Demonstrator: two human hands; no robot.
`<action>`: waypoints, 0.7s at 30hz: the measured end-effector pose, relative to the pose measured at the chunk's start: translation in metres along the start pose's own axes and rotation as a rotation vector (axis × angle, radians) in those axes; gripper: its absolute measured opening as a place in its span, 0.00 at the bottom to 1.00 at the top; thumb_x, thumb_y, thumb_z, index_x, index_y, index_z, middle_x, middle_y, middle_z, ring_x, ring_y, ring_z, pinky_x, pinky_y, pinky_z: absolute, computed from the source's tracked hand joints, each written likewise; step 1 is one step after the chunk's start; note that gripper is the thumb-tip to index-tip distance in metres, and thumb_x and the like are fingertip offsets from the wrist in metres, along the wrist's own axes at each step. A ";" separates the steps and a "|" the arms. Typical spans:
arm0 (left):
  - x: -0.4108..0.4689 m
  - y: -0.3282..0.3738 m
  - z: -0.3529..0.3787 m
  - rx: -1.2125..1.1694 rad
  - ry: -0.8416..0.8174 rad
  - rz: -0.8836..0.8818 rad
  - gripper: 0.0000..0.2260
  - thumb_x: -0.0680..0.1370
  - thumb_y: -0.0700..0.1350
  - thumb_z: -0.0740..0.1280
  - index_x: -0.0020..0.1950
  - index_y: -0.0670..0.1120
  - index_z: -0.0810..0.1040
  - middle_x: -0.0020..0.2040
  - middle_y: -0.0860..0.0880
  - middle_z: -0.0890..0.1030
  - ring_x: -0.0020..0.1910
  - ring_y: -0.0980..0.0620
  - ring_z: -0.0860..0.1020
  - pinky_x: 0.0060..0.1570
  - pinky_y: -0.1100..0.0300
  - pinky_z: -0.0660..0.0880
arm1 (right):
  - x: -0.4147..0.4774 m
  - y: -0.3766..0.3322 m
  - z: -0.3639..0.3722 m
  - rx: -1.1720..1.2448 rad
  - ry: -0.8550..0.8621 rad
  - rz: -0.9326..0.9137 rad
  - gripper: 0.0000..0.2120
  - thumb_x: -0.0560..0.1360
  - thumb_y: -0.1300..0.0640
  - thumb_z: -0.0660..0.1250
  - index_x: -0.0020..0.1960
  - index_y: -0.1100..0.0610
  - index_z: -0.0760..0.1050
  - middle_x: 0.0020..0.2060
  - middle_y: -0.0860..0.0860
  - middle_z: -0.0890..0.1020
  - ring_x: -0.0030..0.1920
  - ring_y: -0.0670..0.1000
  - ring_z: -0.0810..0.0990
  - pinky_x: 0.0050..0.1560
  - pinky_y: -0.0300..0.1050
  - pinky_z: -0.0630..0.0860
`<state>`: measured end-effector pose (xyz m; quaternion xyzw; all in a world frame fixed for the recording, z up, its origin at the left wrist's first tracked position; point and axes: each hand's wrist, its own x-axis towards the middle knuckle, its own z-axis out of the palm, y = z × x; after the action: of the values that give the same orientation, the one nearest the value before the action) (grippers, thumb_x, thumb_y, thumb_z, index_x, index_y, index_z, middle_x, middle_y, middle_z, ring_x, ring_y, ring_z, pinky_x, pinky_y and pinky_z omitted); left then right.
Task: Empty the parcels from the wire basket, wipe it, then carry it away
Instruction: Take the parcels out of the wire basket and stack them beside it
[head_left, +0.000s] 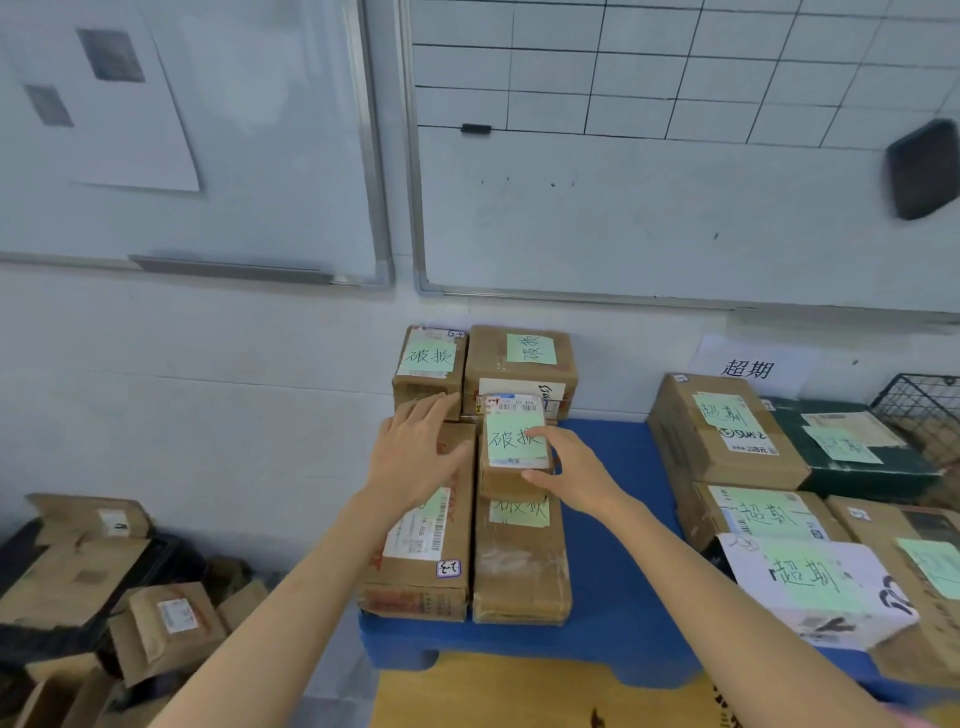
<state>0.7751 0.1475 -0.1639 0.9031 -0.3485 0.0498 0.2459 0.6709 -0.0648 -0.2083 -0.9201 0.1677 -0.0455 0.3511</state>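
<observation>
Right now your right hand (569, 470) is gripping a small parcel (514, 434), thumb pressing its near edge and fingers covering part of the handwriting on its pale green note. It is sitting on top of a scuffed brown carton (519, 566), hiding much of that carton's own green note. Your left hand (415, 452) is lying flat with straight fingers on a long taped carton (421, 566) just beside it, holding nothing and covering part of a printed label. The wire basket (917, 402) is showing only as a corner of black mesh at the far right of the blue surface (613, 545), against the wall, with the frame edge cutting off the rest; something brownish is showing through the mesh, too blurred to identify. A dark green box (852, 457) is sitting just beside it, and a crinkled white plastic mailer (810, 582) is lying nearer you across more cardboard. Crushed, flattened cartons (104, 587) are piling on the floor at the left, partly running out of view.
</observation>
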 end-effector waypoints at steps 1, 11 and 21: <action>0.003 0.002 -0.001 0.004 0.002 0.010 0.27 0.79 0.56 0.63 0.77 0.53 0.63 0.76 0.53 0.66 0.75 0.51 0.61 0.71 0.52 0.58 | 0.001 -0.001 -0.002 -0.008 -0.008 0.000 0.27 0.77 0.52 0.70 0.74 0.49 0.65 0.72 0.50 0.66 0.68 0.50 0.68 0.66 0.50 0.72; 0.042 0.046 0.001 0.052 0.004 0.177 0.28 0.77 0.61 0.58 0.75 0.53 0.65 0.74 0.54 0.68 0.73 0.49 0.64 0.70 0.50 0.61 | -0.025 -0.006 -0.076 -0.104 0.193 0.019 0.25 0.82 0.45 0.61 0.76 0.49 0.62 0.74 0.47 0.65 0.72 0.50 0.65 0.68 0.51 0.68; 0.048 0.174 0.032 0.031 -0.038 0.346 0.31 0.77 0.62 0.58 0.78 0.52 0.62 0.77 0.51 0.64 0.75 0.46 0.61 0.72 0.48 0.58 | -0.127 0.050 -0.193 -0.261 0.357 0.128 0.24 0.81 0.46 0.62 0.75 0.49 0.64 0.74 0.50 0.67 0.74 0.52 0.64 0.71 0.53 0.66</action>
<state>0.6949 -0.0077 -0.1080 0.8341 -0.5024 0.0798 0.2133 0.4989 -0.1786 -0.0922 -0.9225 0.2896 -0.1633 0.1961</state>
